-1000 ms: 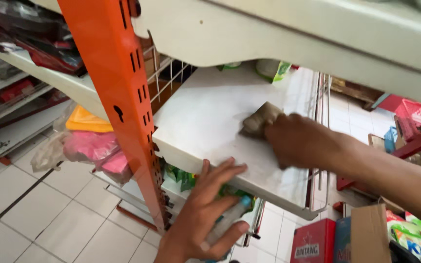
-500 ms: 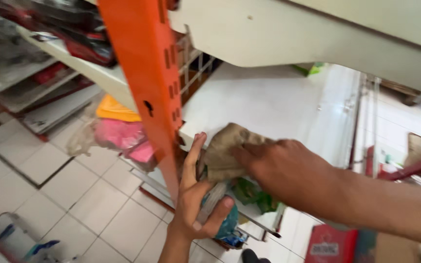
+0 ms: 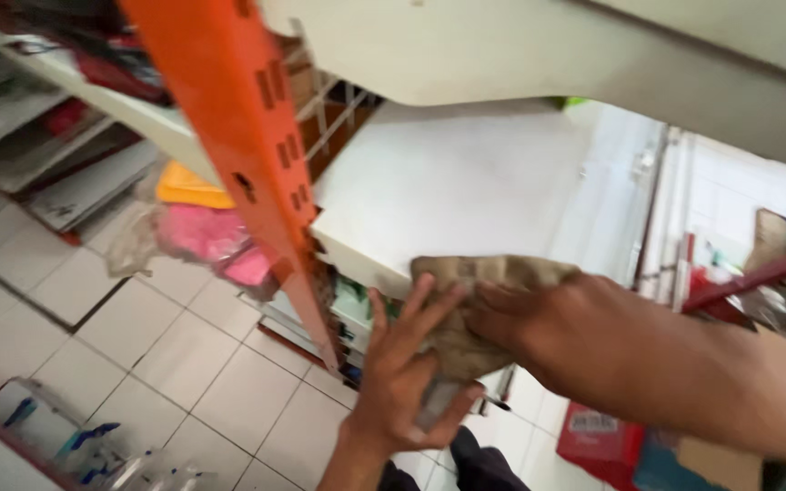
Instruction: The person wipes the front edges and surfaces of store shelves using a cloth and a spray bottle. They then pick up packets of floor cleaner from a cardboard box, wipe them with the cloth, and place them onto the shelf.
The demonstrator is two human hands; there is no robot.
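Now, items left to right, as I log them from my remote seat. Orange upright [image 3: 247, 173]: shelf post, up and left of the fingers. Left hand [image 3: 402, 373]: fingers spread wide, palm up, cupped beneath the shelf's front edge; half a second ago it sat likewise, a second ago it hung lower, clear of the cloth. Brown cloth [image 3: 475, 309]: a second ago mid-shelf, since dragged to the lip; now it drapes over the edge onto the left fingers, so the wipe stroke reads as finished at the edge, by my judgement. Its long axis runs roughly along the shelf edge, a loose end pointing down into the palm. Right hand [image 3: 557, 332]: fingers closed on the cloth's right part. White shelf [image 3: 466, 182]: above and beyond both hands.
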